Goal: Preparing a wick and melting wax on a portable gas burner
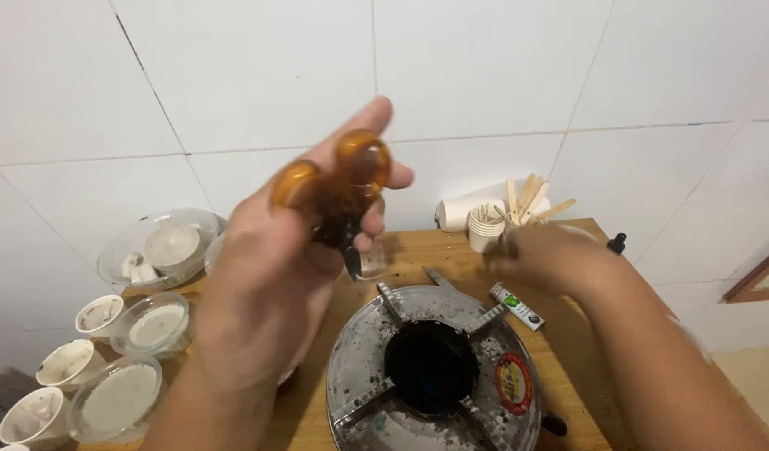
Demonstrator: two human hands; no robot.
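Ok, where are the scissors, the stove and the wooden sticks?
scissors (341, 188): head view, on the orange handles.
stove (364, 347): head view, on the grey metal top.
wooden sticks (528, 199): head view, on the upper ends.

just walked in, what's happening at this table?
A person stands over a wooden table. Their left hand holds up a pair of orange-handled scissors, blades pointing down, above a round metal burner. The right hand is blurred, reaching toward a paper cup and wooden sticks at the back; whether it grips anything is unclear. Small paper cups and lidded clear bowls sit at the left.
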